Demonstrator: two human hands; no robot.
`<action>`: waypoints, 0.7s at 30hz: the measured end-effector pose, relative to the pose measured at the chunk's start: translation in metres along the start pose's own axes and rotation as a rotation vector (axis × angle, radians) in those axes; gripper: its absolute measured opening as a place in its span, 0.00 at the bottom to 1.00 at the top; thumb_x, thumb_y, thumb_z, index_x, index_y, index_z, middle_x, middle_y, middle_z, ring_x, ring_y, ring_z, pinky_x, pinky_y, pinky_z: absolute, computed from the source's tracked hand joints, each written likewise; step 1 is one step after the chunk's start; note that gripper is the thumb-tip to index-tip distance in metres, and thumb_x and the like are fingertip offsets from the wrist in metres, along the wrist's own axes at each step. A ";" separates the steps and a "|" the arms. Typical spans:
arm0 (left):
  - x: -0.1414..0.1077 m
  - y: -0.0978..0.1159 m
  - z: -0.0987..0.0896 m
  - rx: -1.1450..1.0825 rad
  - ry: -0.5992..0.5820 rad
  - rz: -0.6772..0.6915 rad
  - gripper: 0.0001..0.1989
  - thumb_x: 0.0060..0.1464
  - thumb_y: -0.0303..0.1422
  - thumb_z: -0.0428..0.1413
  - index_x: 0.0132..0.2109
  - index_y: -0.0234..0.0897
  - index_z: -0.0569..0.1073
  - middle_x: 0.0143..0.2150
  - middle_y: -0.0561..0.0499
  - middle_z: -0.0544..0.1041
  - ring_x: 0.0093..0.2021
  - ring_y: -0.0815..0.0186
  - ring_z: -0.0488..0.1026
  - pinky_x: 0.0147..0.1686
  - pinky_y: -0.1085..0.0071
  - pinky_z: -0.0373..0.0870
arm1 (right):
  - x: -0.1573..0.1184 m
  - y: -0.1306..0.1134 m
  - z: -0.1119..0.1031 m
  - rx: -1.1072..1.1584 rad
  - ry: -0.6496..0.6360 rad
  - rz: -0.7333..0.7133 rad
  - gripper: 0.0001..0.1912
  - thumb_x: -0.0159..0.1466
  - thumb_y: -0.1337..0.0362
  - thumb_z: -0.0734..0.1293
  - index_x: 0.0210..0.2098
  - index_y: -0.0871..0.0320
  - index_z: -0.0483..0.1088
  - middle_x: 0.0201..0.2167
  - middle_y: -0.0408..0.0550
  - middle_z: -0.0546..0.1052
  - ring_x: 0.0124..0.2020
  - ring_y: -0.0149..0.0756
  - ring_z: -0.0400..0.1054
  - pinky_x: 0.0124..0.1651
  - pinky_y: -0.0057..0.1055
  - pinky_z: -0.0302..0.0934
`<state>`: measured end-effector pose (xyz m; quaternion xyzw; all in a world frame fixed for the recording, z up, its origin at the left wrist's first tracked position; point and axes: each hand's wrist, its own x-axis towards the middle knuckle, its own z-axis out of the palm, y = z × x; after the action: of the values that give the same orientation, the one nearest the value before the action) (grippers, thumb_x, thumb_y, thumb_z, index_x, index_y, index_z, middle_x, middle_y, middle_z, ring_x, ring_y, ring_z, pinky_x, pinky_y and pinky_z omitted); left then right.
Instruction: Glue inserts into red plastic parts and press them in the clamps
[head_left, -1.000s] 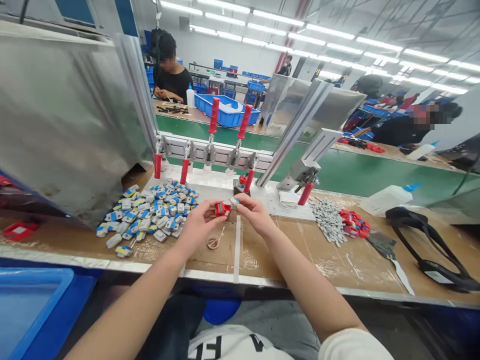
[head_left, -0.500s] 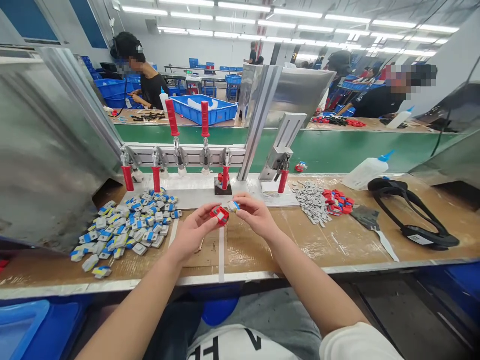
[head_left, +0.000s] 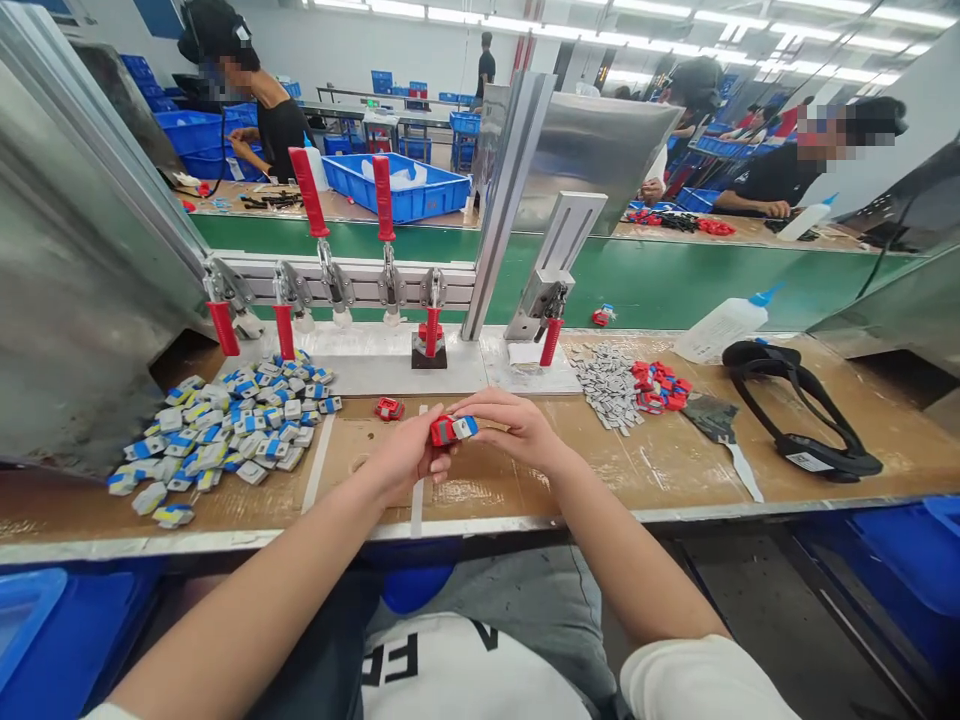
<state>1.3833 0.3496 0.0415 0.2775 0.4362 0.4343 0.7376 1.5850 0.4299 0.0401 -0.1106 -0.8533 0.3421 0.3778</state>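
My left hand (head_left: 405,452) is closed round a small red plastic part (head_left: 442,431), held above the front of the bench. In my right hand (head_left: 525,432), thumb and fingers pinch a small white-and-blue plastic block (head_left: 465,428). The two pieces touch each other; whether they are joined I cannot tell. Another red part (head_left: 388,408) lies on the bench just beyond my left hand. Behind it, a black fixture block (head_left: 429,356) sits beneath a red-handled toggle clamp (head_left: 433,325), with a red piece on it.
Left is a heap of white, blue and yellow blocks (head_left: 225,425). Right are small grey pieces (head_left: 611,385), red parts (head_left: 660,388), a scraper (head_left: 739,465), a squeeze bottle (head_left: 724,328) and a black strapped device (head_left: 802,410). Toggle clamps line a metal rail (head_left: 360,292); co-workers sit beyond.
The red part and the white-and-blue block, apart before, now touch. My left hand has turned the red part. A red part on the bench now shows. The view has tilted down.
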 end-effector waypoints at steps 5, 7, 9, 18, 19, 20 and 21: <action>0.012 0.001 0.020 0.083 0.083 -0.042 0.23 0.67 0.53 0.55 0.37 0.37 0.73 0.24 0.52 0.73 0.16 0.73 0.57 0.17 0.74 0.57 | -0.018 0.005 -0.011 -0.102 0.022 0.067 0.15 0.75 0.57 0.69 0.58 0.49 0.80 0.54 0.54 0.83 0.54 0.45 0.79 0.60 0.43 0.74; 0.019 0.002 0.028 0.112 0.109 -0.045 0.24 0.66 0.55 0.55 0.37 0.37 0.73 0.24 0.51 0.75 0.15 0.73 0.57 0.17 0.74 0.56 | -0.025 0.008 -0.014 -0.148 0.055 0.083 0.15 0.75 0.56 0.68 0.57 0.49 0.80 0.52 0.54 0.84 0.53 0.45 0.80 0.58 0.42 0.75; 0.026 0.002 0.035 0.132 0.100 -0.063 0.28 0.65 0.59 0.54 0.37 0.36 0.74 0.25 0.48 0.78 0.15 0.72 0.58 0.17 0.74 0.55 | -0.030 0.010 -0.018 -0.189 0.074 0.102 0.15 0.75 0.56 0.68 0.57 0.50 0.79 0.52 0.54 0.84 0.52 0.45 0.80 0.56 0.41 0.76; 0.059 0.003 0.065 0.372 -0.016 0.061 0.18 0.66 0.46 0.60 0.37 0.35 0.75 0.25 0.54 0.75 0.20 0.72 0.69 0.21 0.75 0.60 | -0.047 0.023 -0.033 -0.157 0.136 0.239 0.23 0.72 0.57 0.71 0.66 0.48 0.72 0.61 0.55 0.77 0.62 0.49 0.73 0.66 0.47 0.71; 0.064 0.006 0.070 0.367 -0.021 0.054 0.17 0.69 0.45 0.57 0.37 0.35 0.75 0.25 0.54 0.75 0.21 0.72 0.70 0.23 0.76 0.61 | -0.049 0.025 -0.035 -0.154 0.153 0.249 0.27 0.71 0.57 0.73 0.68 0.47 0.70 0.64 0.56 0.75 0.65 0.51 0.70 0.69 0.48 0.68; 0.069 0.009 0.074 0.367 -0.022 0.053 0.17 0.70 0.44 0.55 0.38 0.35 0.76 0.25 0.54 0.75 0.22 0.73 0.71 0.24 0.76 0.63 | -0.050 0.028 -0.038 -0.156 0.180 0.262 0.30 0.70 0.58 0.74 0.69 0.46 0.68 0.65 0.57 0.74 0.67 0.52 0.69 0.70 0.49 0.66; 0.074 0.013 0.079 0.370 -0.023 0.055 0.17 0.72 0.43 0.53 0.40 0.35 0.76 0.27 0.53 0.76 0.23 0.73 0.72 0.25 0.76 0.64 | -0.051 0.030 -0.041 -0.165 0.213 0.275 0.30 0.70 0.58 0.74 0.70 0.46 0.68 0.65 0.58 0.73 0.66 0.53 0.69 0.70 0.50 0.66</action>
<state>1.4658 0.4186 0.0588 0.4250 0.4925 0.3636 0.6668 1.6476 0.4502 0.0108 -0.2925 -0.8104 0.3059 0.4052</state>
